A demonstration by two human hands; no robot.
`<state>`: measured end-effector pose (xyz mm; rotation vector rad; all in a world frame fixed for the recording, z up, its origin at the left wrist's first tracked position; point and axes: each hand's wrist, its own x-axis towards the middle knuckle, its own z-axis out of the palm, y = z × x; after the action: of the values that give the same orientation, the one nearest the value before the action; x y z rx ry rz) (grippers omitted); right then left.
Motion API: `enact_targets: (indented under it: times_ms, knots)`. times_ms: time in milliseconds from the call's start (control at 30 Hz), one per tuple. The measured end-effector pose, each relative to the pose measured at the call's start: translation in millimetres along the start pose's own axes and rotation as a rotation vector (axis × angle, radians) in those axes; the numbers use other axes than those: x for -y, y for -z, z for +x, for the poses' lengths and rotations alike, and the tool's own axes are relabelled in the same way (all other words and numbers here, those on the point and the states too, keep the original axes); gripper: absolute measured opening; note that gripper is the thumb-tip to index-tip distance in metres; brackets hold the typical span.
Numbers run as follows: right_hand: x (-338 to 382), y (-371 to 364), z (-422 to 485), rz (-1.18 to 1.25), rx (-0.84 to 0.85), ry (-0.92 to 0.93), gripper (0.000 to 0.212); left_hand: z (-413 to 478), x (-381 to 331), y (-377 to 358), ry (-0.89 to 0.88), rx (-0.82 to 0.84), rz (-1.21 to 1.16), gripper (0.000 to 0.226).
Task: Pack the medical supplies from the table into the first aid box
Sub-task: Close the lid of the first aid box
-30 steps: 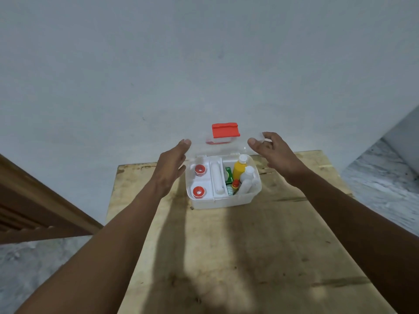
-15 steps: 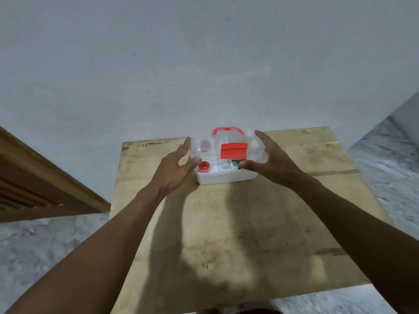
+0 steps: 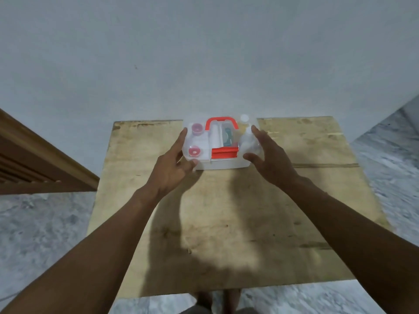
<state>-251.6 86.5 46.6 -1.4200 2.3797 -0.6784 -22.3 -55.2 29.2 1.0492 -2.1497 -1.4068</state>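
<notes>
The first aid box (image 3: 223,163) is a white plastic case with a clear lid, a red handle (image 3: 221,122) and a red front latch (image 3: 224,152). It stands at the far middle of the wooden table (image 3: 226,223) with its lid down. Through the lid I see two red-capped jars (image 3: 195,151), a white roll and bottles. My left hand (image 3: 174,165) touches the box's left front corner, fingers spread. My right hand (image 3: 267,157) rests against the right side, fingers apart. Neither hand lifts anything.
A pale wall rises directly behind the table. A brown wooden frame (image 3: 34,159) stands to the left. Grey marbled floor (image 3: 45,234) surrounds the table. My feet show below the table's near edge.
The clear lid, upright a second ago, has swung down over the box. Both hands followed it down to the box's sides. The camera tilted so more of the table shows.
</notes>
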Motion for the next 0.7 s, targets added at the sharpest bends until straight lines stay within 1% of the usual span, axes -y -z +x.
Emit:
enact_targets:
  times_ms: [67,100,233,367,467,533,633,700]
  knots:
    - [-1,0,0,-0.019,-0.017,0.033,0.077,-2,5,-10,0.008,-0.023,-0.059,0.091]
    - [-2,0,1,-0.021,-0.025,0.04,0.077,-2,7,-16,0.003,-0.052,-0.079,0.092]
    - [6,1,4,0.111,-0.07,-0.053,0.066,-1,14,-31,-0.066,-0.192,-0.071,0.079]
    - [20,-3,11,0.151,-0.149,-0.128,0.067,1,20,-32,-0.103,-0.212,-0.039,0.075]
    - [27,-6,16,0.182,-0.212,-0.188,0.065,-1,17,-36,-0.125,-0.238,-0.061,0.074]
    - [27,-7,17,0.183,-0.225,-0.165,0.068,-2,17,-37,-0.135,-0.237,-0.076,0.074]
    - [22,-5,12,0.189,-0.176,-0.106,0.075,-2,16,-36,-0.148,-0.235,-0.07,0.074]
    - [16,-7,9,0.163,-0.134,-0.04,0.09,-3,16,-36,-0.147,-0.235,-0.059,0.074]
